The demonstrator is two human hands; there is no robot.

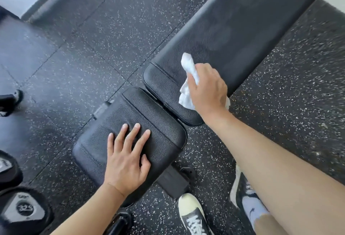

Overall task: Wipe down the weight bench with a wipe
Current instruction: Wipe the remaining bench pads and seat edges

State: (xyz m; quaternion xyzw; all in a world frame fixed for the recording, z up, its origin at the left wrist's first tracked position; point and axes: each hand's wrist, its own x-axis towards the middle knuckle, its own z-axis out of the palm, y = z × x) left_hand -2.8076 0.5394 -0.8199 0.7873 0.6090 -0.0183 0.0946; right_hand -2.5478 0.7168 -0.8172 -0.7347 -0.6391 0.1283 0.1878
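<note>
A black padded weight bench runs diagonally across the view, with a short seat pad (pixel 104 147) near me and a long back pad (pixel 233 21) stretching to the upper right. My right hand (pixel 207 87) presses a crumpled white wipe (pixel 188 70) onto the near end of the back pad, fingers closed over it. Faint damp streaks show on the pad farther up. On the seat pad my left hand (pixel 127 158) lies flat, fingers spread, holding nothing.
Black speckled rubber flooring (pixel 93 48) surrounds the bench. Dumbbell heads (pixel 24 208) sit at the lower left. My shoes (pixel 192 214) stand beside the bench's frame foot (pixel 173 182). Another person's shoe (pixel 17 96) shows at the left edge.
</note>
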